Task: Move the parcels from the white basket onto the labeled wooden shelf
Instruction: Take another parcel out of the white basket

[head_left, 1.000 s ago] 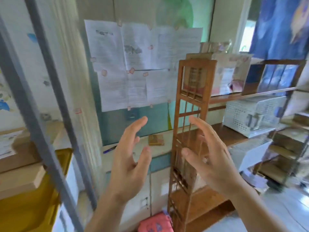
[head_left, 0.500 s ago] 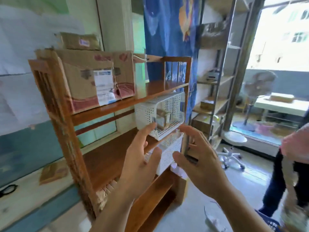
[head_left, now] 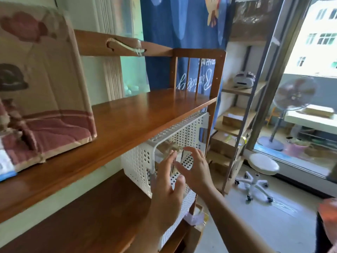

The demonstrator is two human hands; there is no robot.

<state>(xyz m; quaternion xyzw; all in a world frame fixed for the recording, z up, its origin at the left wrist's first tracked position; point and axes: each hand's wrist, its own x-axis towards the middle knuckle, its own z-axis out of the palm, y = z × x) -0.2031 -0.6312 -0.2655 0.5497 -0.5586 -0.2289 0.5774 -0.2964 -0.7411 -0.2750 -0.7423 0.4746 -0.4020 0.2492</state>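
A white perforated basket (head_left: 140, 159) lies on its side on the lower board of the wooden shelf (head_left: 127, 123), its mouth facing me. Inside it sits a small brown parcel (head_left: 168, 146), partly hidden by my fingers. My left hand (head_left: 167, 187) and my right hand (head_left: 195, 168) are both at the basket's mouth, fingers spread, holding nothing. A large cardboard parcel (head_left: 43, 92) with a red print stands on the upper board at the left. A second white basket (head_left: 182, 212) shows below my left hand.
A metal rack (head_left: 242, 110) with cardboard boxes stands right of the shelf. A white stool (head_left: 262, 165) and a standing fan (head_left: 293, 95) are by the window. A person's orange sleeve (head_left: 328, 216) shows at the right edge. A blue curtain (head_left: 182, 33) hangs behind.
The view has swung right from the papered wall and closed in on the shelf. Both hands have moved forward, up to the white basket's mouth.
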